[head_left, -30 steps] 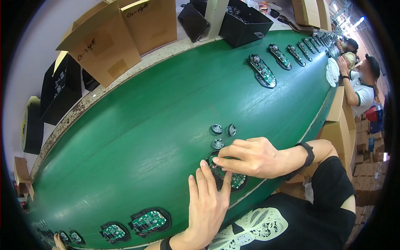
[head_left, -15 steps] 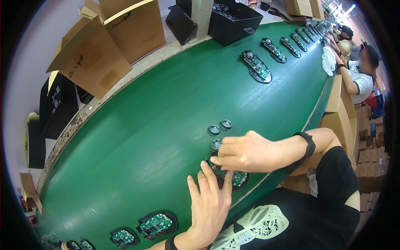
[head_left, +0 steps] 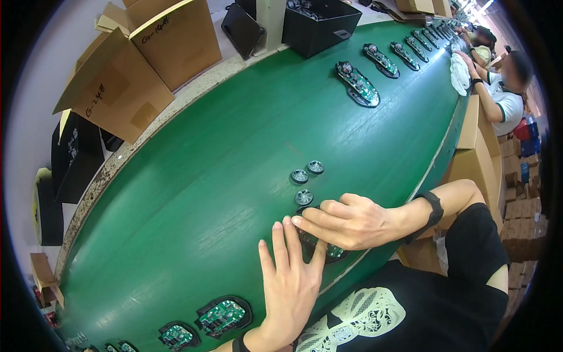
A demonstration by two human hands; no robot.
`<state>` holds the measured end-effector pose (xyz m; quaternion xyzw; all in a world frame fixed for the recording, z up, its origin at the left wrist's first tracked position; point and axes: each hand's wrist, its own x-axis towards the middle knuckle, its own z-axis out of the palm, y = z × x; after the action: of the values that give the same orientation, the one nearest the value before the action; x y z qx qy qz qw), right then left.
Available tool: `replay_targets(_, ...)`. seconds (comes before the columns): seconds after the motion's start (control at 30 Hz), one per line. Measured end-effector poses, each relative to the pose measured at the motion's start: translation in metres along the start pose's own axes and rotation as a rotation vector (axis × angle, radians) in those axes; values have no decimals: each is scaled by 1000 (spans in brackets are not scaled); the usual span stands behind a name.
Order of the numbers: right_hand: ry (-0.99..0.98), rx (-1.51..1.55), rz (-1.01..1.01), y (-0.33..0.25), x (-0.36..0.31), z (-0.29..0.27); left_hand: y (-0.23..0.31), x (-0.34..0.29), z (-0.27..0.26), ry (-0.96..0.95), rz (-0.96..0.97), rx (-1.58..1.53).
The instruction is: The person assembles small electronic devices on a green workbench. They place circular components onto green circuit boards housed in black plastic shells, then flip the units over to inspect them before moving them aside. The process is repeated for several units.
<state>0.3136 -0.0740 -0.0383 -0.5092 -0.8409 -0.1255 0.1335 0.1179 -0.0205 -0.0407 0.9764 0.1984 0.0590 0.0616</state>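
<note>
A dark-cased device with a green circuit board (head_left: pixel 335 252) lies near the front edge of the green work surface, mostly covered by my hands. My left hand (head_left: pixel 291 287) is spread out, its fingertips and thumb along the device's left side. Over the device's far end bends my right hand (head_left: pixel 352 222), fingers pressed together and pointing down. Whatever sits beneath those fingertips is hidden. Just beyond the right hand is a small round wheel (head_left: pixel 303 198) with a clear, spoked face. Two similar wheels, one at the left (head_left: pixel 299 176) and one at the right (head_left: pixel 315 168), lie farther off.
More open devices stand in a row at the far right, the closest being a long one (head_left: pixel 358 84). Another board device (head_left: pixel 224 315) lies near left. Cardboard boxes (head_left: pixel 123 88) and a black bin (head_left: pixel 321 28) line the far edge. Co-workers (head_left: pixel 503 97) sit along the right.
My right hand has shifted slightly and its fingers now reach down over the device's far end. The nearest wheel shows more fully. The whole view has moved a little.
</note>
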Motion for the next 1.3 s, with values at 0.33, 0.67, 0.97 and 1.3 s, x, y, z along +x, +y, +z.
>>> replay_targets(0.33, -32, 359, 240, 10, -19, -21, -8, -6, -18, -156, -35, -3)
replay_targets(0.67, -5, 542, 394, -11, -36, -9, 1, -5, -37, -283, -40, 130)
replay_targets(0.97, -15, 567, 421, 2, -36, -15, -2, -10, -22, -232, -72, 23)
replay_targets(1.3, -141, 439, 38, 8, -54, -27, -34, -5, -52, -242, -212, -153)
